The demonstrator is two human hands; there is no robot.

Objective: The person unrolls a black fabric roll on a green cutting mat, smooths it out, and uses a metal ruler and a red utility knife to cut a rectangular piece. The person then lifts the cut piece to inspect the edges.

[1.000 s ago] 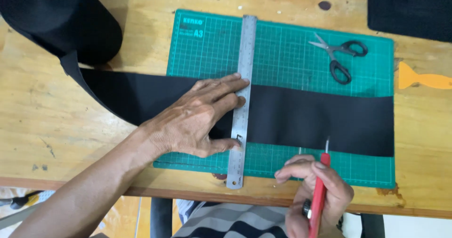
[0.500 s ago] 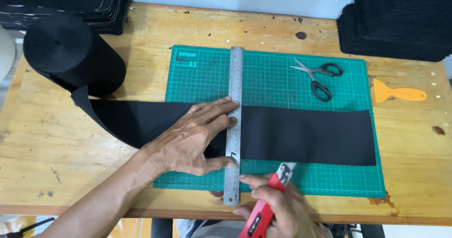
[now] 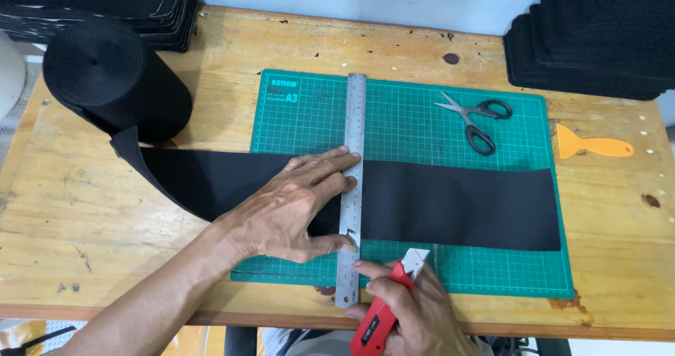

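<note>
In the middle of the frame the left hand (image 3: 295,208) presses flat on a steel ruler (image 3: 352,187) and a black fabric strip (image 3: 450,205) across a green cutting mat (image 3: 415,127). At the bottom, the right hand (image 3: 411,314) holds a red utility knife (image 3: 383,307) beside the ruler's lower end.

Bare hands (image 3: 281,212), forearms, no sleeves/rings

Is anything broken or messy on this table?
Mostly tidy. The wooden table has a chipped, dark patch on its front edge by the green cutting mat, plus small dark marks. The metal ruler lies straight across the black strip, under the left hand.
</note>
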